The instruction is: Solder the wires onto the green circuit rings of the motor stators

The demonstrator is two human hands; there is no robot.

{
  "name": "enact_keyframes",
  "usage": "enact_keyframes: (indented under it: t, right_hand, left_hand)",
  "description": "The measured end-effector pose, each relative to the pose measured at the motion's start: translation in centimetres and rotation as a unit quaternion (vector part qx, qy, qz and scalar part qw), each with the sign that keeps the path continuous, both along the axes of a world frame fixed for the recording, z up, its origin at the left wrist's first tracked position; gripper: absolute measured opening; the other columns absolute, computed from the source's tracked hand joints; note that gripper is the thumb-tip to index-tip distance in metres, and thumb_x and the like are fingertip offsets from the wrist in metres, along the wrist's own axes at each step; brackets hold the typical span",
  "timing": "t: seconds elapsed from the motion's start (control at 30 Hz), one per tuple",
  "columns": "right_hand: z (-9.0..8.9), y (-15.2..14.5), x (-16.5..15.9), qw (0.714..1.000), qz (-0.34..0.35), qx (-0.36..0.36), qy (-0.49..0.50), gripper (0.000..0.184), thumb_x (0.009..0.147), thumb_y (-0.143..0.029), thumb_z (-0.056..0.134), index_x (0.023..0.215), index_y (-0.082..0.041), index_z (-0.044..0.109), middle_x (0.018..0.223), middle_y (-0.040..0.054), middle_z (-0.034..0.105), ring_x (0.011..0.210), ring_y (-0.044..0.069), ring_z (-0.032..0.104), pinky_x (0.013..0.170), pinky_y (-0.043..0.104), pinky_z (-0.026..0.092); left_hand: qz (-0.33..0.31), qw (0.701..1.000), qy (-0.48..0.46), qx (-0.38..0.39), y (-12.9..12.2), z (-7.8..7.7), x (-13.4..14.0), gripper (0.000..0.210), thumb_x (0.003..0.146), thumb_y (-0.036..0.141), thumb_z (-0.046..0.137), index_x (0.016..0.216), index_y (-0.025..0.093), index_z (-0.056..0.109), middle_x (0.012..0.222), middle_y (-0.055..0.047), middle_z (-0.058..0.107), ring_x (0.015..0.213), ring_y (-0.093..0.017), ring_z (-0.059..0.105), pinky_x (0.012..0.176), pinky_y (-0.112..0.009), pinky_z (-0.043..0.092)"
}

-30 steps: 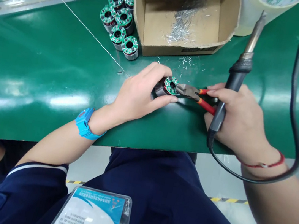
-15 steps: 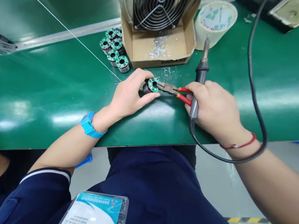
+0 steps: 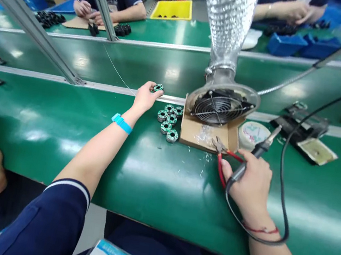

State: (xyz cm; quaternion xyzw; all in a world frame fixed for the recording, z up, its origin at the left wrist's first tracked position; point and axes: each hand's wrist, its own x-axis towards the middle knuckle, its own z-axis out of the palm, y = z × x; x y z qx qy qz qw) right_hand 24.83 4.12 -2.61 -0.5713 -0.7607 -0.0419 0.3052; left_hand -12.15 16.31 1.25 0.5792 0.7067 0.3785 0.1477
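Note:
My left hand (image 3: 146, 97) is stretched out toward the rail at the back of the bench. Between its thumb and fingers is a small motor stator with a green ring-shaped circuit board (image 3: 158, 87). A thin white wire (image 3: 119, 73) runs close by that hand. My right hand (image 3: 251, 181) holds red-handled cutting pliers (image 3: 224, 160), their handles spread, together with a soldering iron (image 3: 252, 157) whose tip points up and away. Several similar stators (image 3: 167, 120) stand grouped left of a cardboard tray (image 3: 189, 134). Cut wire bits lie in the tray and before it.
A fan (image 3: 218, 109) under a foil duct (image 3: 227, 19) stands at the tray. Right of it are a tape roll (image 3: 254, 133) and a soldering stand with sponge (image 3: 317, 151). The iron's black cable (image 3: 279, 182) loops past my wrist. Co-workers sit opposite and at left.
My left hand has carried the stator away from the pliers, forward to the back rail. My right hand has stayed near the tray, and the pliers have spread. The view has tilted up.

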Motion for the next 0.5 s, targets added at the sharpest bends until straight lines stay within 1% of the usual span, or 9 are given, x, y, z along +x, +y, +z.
enact_keyframes:
  t: [0.07, 0.13, 0.2, 0.27, 0.3, 0.37, 0.4, 0.43, 0.5]
  right_hand:
    - [0.2, 0.6, 0.9, 1.0, 0.002, 0.009, 0.02, 0.047, 0.092, -0.058, 0.052, 0.106, -0.017, 0.071, 0.087, 0.0117, 0.071, 0.08, 0.026, 0.062, 0.073, 0.042, 0.048]
    - [0.4, 0.9, 1.6, 0.999, -0.008, 0.012, 0.045, 0.042, 0.096, -0.052, 0.049, 0.104, -0.02, 0.073, 0.08, 0.009, 0.072, 0.073, 0.025, 0.064, 0.072, 0.041, 0.05]
    - [0.4, 0.9, 2.0, 0.997, -0.023, 0.013, 0.069, 0.04, 0.098, -0.048, 0.047, 0.108, -0.021, 0.074, 0.077, 0.0077, 0.073, 0.073, 0.025, 0.067, 0.074, 0.043, 0.054]
    - [0.4, 0.5, 2.2, 0.993, -0.04, -0.002, 0.112, 0.043, 0.098, -0.048, 0.047, 0.119, -0.02, 0.072, 0.075, 0.0074, 0.073, 0.077, 0.027, 0.071, 0.078, 0.047, 0.058]
    - [0.3, 0.4, 2.2, 0.987, -0.051, -0.025, 0.152, 0.047, 0.096, -0.05, 0.048, 0.126, -0.02, 0.069, 0.077, 0.0077, 0.074, 0.078, 0.029, 0.073, 0.08, 0.049, 0.059]
    - [0.3, 0.1, 2.1, 0.963, -0.075, -0.083, 0.246, 0.055, 0.093, -0.056, 0.05, 0.137, -0.024, 0.063, 0.089, 0.0094, 0.077, 0.076, 0.031, 0.074, 0.079, 0.055, 0.061]
    - [0.4, 0.0, 2.1, 0.948, -0.087, -0.107, 0.286, 0.057, 0.092, -0.058, 0.051, 0.139, -0.028, 0.062, 0.097, 0.01, 0.077, 0.074, 0.032, 0.074, 0.078, 0.057, 0.062]
    - [0.5, 0.0, 2.1, 0.937, -0.095, -0.129, 0.311, 0.056, 0.09, -0.06, 0.052, 0.138, -0.032, 0.062, 0.104, 0.0101, 0.077, 0.074, 0.033, 0.074, 0.077, 0.059, 0.062]
    - [0.8, 0.1, 2.1, 0.932, -0.111, -0.148, 0.313, 0.052, 0.087, -0.061, 0.056, 0.133, -0.039, 0.065, 0.115, 0.0092, 0.075, 0.083, 0.035, 0.075, 0.082, 0.061, 0.061]
  left_hand:
    - [0.024, 1.0, 0.004, -0.009, 2.2, -0.3, -1.0, 0.034, 0.089, 0.023, 0.069, 0.12, 0.008, 0.066, 0.123, -0.017, 0.072, 0.113, -0.024, 0.065, 0.099, -0.032, 0.048]
    - [0.043, 0.999, 0.01, -0.031, 3.8, -0.6, -1.8, 0.037, 0.09, 0.022, 0.069, 0.124, 0.008, 0.065, 0.128, -0.019, 0.07, 0.118, -0.027, 0.064, 0.103, -0.035, 0.046]
    - [0.055, 0.997, 0.015, -0.061, 4.8, -0.7, -2.5, 0.037, 0.089, 0.02, 0.068, 0.124, 0.008, 0.066, 0.128, -0.021, 0.07, 0.121, -0.029, 0.063, 0.106, -0.037, 0.045]
    - [0.063, 0.994, 0.021, -0.084, 4.9, -0.5, -3.1, 0.042, 0.087, 0.017, 0.068, 0.127, 0.007, 0.064, 0.133, -0.023, 0.066, 0.124, -0.031, 0.061, 0.108, -0.039, 0.044]
    - [0.065, 0.994, 0.025, -0.086, 4.5, -0.2, -3.3, 0.048, 0.086, 0.017, 0.068, 0.133, 0.007, 0.06, 0.139, -0.024, 0.062, 0.127, -0.031, 0.059, 0.11, -0.039, 0.043]
    - [0.054, 0.995, 0.031, -0.081, 2.8, 0.4, -3.3, 0.06, 0.087, 0.017, 0.065, 0.145, 0.01, 0.05, 0.149, -0.022, 0.053, 0.127, -0.029, 0.058, 0.111, -0.039, 0.043]
    - [0.034, 0.996, 0.03, -0.081, 1.6, 0.6, -3.1, 0.063, 0.088, 0.017, 0.062, 0.148, 0.012, 0.046, 0.15, -0.019, 0.053, 0.121, -0.026, 0.061, 0.109, -0.038, 0.045]
    - [0.004, 0.996, 0.027, -0.088, 0.2, 0.8, -2.8, 0.063, 0.087, 0.016, 0.06, 0.149, 0.014, 0.045, 0.147, -0.017, 0.055, 0.11, -0.022, 0.064, 0.104, -0.036, 0.049]
    - [-0.072, 0.99, 0.015, -0.121, -2.8, 0.8, -1.9, 0.061, 0.082, 0.013, 0.062, 0.142, 0.017, 0.054, 0.135, -0.011, 0.063, 0.083, -0.014, 0.063, 0.087, -0.031, 0.055]
